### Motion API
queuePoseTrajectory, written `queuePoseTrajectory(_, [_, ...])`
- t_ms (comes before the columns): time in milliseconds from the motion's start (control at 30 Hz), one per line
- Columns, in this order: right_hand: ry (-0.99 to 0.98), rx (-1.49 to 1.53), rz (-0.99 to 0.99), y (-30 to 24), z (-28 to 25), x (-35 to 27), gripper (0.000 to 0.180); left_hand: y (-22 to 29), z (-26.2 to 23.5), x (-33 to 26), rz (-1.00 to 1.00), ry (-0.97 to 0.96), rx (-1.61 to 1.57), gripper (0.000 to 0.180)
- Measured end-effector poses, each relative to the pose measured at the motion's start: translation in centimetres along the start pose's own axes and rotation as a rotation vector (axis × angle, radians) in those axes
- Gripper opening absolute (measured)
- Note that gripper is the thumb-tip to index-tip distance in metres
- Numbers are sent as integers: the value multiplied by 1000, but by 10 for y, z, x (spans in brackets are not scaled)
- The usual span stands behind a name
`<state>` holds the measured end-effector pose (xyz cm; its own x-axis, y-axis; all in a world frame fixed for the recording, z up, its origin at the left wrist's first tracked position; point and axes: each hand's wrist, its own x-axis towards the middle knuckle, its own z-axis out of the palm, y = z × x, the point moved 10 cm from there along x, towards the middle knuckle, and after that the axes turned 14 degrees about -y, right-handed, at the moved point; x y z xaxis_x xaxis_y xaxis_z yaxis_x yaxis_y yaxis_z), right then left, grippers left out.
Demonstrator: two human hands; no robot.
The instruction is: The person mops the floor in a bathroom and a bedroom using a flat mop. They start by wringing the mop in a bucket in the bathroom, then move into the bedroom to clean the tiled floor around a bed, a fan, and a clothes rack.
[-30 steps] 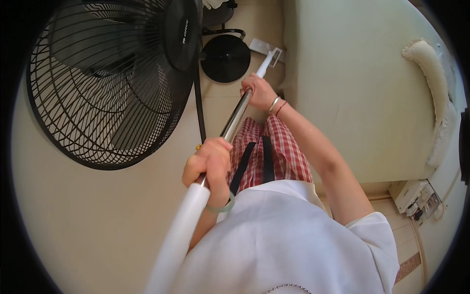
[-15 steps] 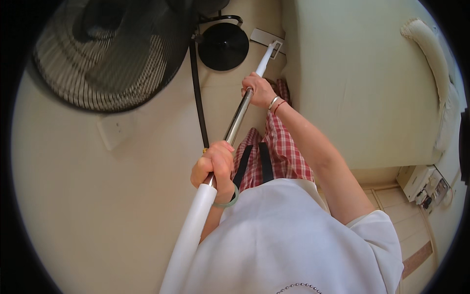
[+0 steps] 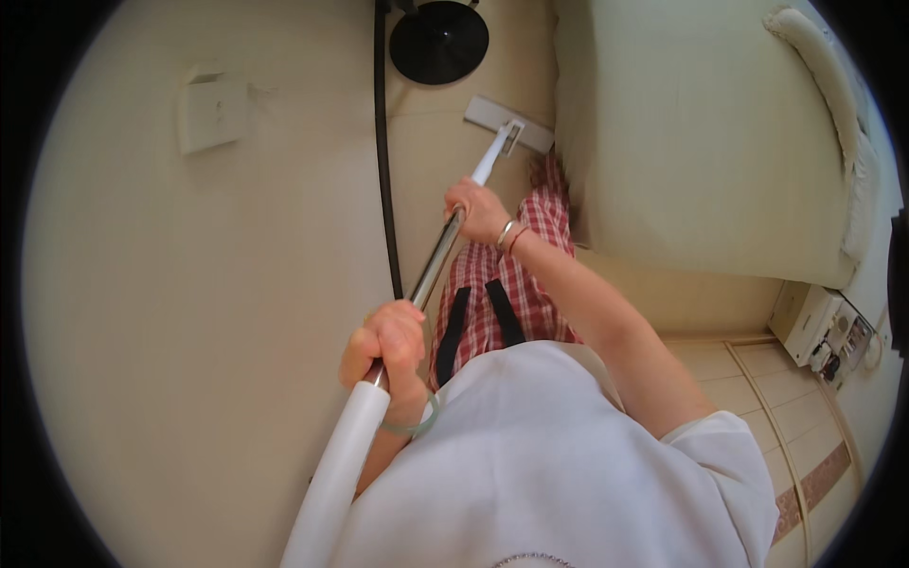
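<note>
Both hands grip a long mop pole (image 3: 434,270) with a metal middle and a white upper grip. My left hand (image 3: 386,341) is closed around it near the white grip, close to my chest. My right hand (image 3: 478,210) holds it lower down, wearing bangles at the wrist. The flat grey mop head (image 3: 492,117) rests on the cream floor beside the edge of a pale bed (image 3: 701,133).
A round black fan base (image 3: 438,40) stands at the top, with a black cable (image 3: 383,142) running down the floor. A white floor socket plate (image 3: 213,114) lies at the upper left. A white box with cables (image 3: 822,327) sits at the right.
The view has shifted so the big black fan has left the picture at the top. The mop head now lies flat by the bed edge, and both hands kept their hold on the pole.
</note>
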<state>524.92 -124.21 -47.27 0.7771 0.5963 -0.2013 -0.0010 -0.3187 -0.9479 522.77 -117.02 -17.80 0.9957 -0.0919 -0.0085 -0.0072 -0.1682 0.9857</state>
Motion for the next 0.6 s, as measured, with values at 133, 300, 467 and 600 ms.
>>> queuePoseTrajectory(133, [-119,35,61,-15,23,-6,3,9,-8,0,-78,52,2,26])
queuePoseTrajectory(300, [-266,39,103,-12,20,10,8,6,-15,23,-149,151,-18,26])
queuePoseTrajectory(467, [-183,44,57,-12,-18,16,12,19,8,41,-5,102,-72,25])
queuePoseTrajectory(600, [-99,4,1,-27,-47,17,12,25,11,30,116,56,-88,23])
